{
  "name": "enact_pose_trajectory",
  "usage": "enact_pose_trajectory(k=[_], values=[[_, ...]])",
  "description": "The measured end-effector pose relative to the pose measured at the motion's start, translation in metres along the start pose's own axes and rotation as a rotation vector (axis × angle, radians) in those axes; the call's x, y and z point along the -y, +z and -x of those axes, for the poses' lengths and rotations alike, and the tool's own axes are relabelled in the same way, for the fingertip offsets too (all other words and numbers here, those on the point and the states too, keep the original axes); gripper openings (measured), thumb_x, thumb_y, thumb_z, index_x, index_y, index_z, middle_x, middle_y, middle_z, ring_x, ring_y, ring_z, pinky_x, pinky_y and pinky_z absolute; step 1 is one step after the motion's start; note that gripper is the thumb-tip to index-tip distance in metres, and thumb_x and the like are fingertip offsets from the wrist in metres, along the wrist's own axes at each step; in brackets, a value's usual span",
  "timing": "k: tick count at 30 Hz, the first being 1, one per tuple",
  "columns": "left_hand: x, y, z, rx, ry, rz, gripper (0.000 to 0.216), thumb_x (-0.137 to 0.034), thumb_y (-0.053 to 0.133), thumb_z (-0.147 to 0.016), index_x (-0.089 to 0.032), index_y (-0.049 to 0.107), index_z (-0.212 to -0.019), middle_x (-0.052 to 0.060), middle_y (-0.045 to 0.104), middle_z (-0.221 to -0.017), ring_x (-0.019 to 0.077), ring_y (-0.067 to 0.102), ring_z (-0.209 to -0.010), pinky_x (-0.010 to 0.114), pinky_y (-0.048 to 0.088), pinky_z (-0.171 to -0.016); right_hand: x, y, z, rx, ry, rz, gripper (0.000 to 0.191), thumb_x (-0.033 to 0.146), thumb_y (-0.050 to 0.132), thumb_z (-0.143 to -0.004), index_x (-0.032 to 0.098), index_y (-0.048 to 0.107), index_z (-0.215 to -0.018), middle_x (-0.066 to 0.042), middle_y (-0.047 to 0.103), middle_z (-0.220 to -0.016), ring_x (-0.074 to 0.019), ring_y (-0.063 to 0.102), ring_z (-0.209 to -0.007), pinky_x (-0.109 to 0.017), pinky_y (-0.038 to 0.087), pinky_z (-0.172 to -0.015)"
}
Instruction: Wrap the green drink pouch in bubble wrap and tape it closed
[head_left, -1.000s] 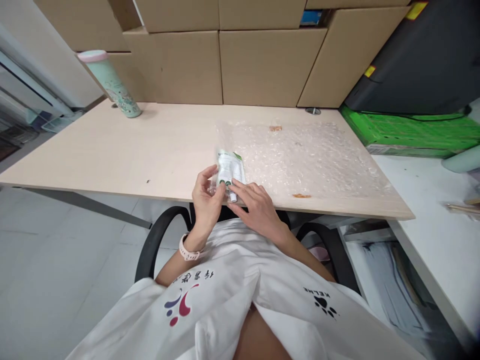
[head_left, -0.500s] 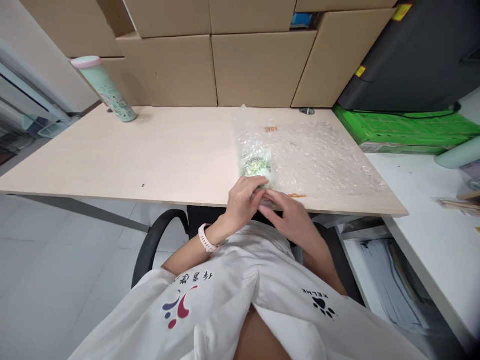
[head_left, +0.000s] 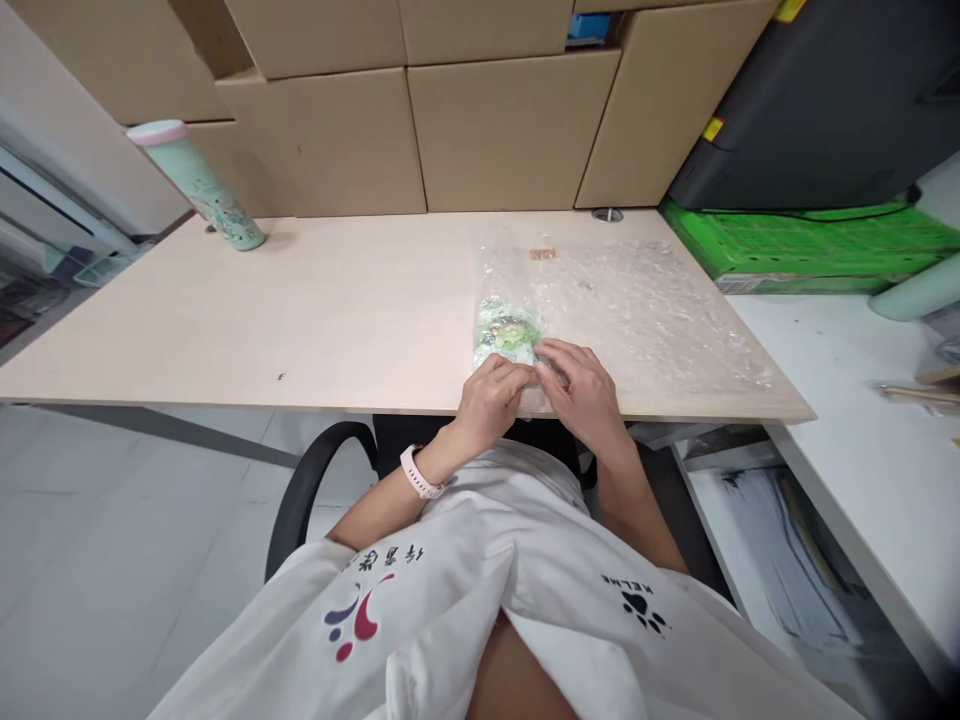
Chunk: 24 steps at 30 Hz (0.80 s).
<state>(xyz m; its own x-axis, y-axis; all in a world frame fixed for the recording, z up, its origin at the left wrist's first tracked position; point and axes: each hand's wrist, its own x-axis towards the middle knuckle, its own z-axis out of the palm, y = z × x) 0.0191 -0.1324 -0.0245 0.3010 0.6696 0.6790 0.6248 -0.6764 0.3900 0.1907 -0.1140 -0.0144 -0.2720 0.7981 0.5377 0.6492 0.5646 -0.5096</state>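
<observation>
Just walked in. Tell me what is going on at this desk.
A person seated at the pale wooden desk has both hands on a small green-and-white packet that lies under the near-left edge of a clear bubble-wrap sheet. The left hand and right hand press the wrap down just in front of the packet. A mint-green tumbler with a pink lid stands at the far left.

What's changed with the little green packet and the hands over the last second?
The green packet went from bare, held up in both hands, rightward onto the bubble wrap and now lies under its folded edge. The left hand and right hand now press down beside it. The tumbler, boxes and desk stayed put.
</observation>
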Motion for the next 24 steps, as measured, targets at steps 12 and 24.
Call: enact_pose_trajectory(k=[12,24], values=[[0.002,-0.034,0.006,-0.193,-0.712,0.743,0.06,-0.026,0.075,-0.08,-0.023,0.05,-0.135,0.014,0.044,-0.156,0.0289,0.049,-0.141,0.047,0.04,-0.117,0.004,0.009,0.005,-0.079,-0.029,0.185,0.026,0.026,0.049,-0.1,0.019,0.074,-0.096,-0.012,0.075,-0.116,-0.0291,0.064,-0.106,-0.047,0.053,-0.094],[-0.007,-0.074,0.043,-0.304,-0.882,0.719,0.081,-0.037,0.084,-0.076,-0.02,0.042,-0.144,0.01,0.074,-0.115,0.02,0.073,-0.096,0.03,0.058,-0.081,0.042,0.021,0.0,0.206,-0.075,-0.241,0.01,0.03,0.065,-0.093,0.022,0.069,-0.098,-0.009,0.071,-0.115,-0.0254,0.065,-0.111,-0.042,0.052,-0.097]])
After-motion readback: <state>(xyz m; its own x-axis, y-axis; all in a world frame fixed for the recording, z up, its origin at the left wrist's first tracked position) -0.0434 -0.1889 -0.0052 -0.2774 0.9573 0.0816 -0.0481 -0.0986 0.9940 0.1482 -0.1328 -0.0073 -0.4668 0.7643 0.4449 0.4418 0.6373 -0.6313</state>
